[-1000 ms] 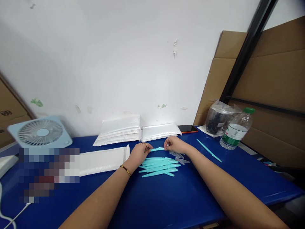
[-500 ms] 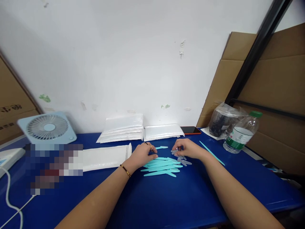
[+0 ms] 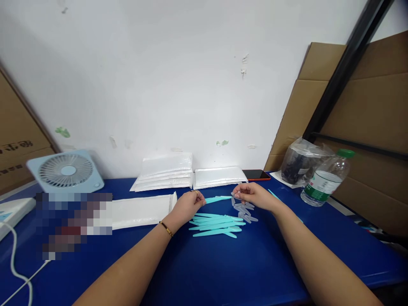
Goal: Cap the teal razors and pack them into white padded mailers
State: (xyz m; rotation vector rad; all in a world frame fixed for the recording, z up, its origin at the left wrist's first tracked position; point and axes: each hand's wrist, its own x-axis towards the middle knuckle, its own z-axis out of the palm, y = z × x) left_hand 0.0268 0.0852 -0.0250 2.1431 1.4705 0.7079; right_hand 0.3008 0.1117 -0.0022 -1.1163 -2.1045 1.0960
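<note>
You are pinching the near-left end of a slim turquoise plastic stick (image 3: 218,198) between the thumb and fingers of your left hand (image 3: 188,206); the stick is pointing right, its far end lying just beside your right fingertips; whether a second stick is overlapping it, I cannot tell. Your right hand (image 3: 253,195) is keeping thumb and forefinger narrow, holding a small translucent plastic cap (image 3: 233,195) at the tips; the other fingers are curling behind.

A loose pile of turquoise plastic sticks (image 3: 216,225) is lying on the near side, on the glossy blue tabletop (image 3: 204,267); more translucent tapered caps (image 3: 244,209) are lying scattered at its far right; a lone turquoise stick (image 3: 274,194) is lying farther right, partly hidden by your right forearm.

On the left, a flat white padded pouch (image 3: 137,211) is lying beside your left hand; beyond, two stacks of white padded pouches (image 3: 167,172) are resting by the white wall (image 3: 191,85); a clear green-capped plastic bottle (image 3: 325,180) is standing far right.
</note>
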